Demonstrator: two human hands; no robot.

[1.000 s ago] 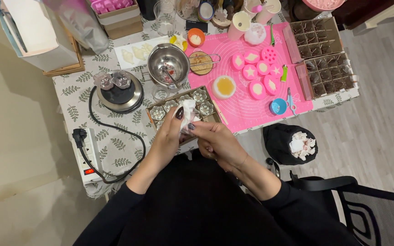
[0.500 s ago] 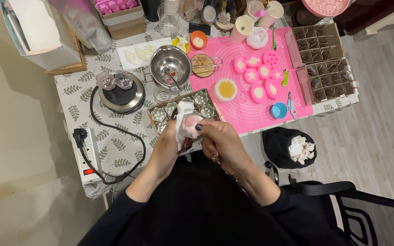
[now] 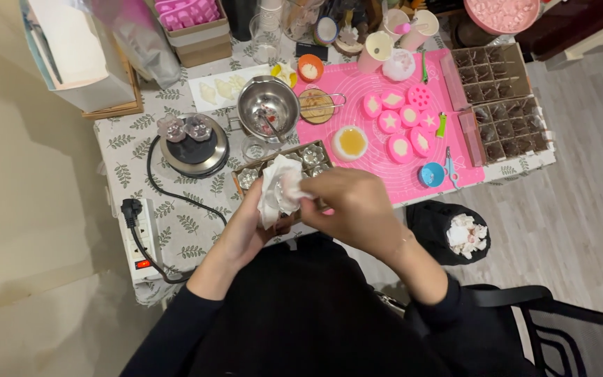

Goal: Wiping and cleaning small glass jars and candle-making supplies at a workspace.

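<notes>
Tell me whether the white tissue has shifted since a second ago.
Barely: the white tissue stays in both hands over the near edge of the tray of small metal cups.

On the pink mat [image 3: 385, 164] lie seven round pink moulds [image 3: 408, 116], one yellow-filled dish [image 3: 350, 142] and one small blue cup [image 3: 430, 174]. Right of the mat stand two divided boxes [image 3: 507, 126]. Left of it sit one steel bowl [image 3: 268, 103] and one hotplate [image 3: 195, 146]. Two hands [image 3: 347, 206] hold one tissue [image 3: 279, 192].
</notes>
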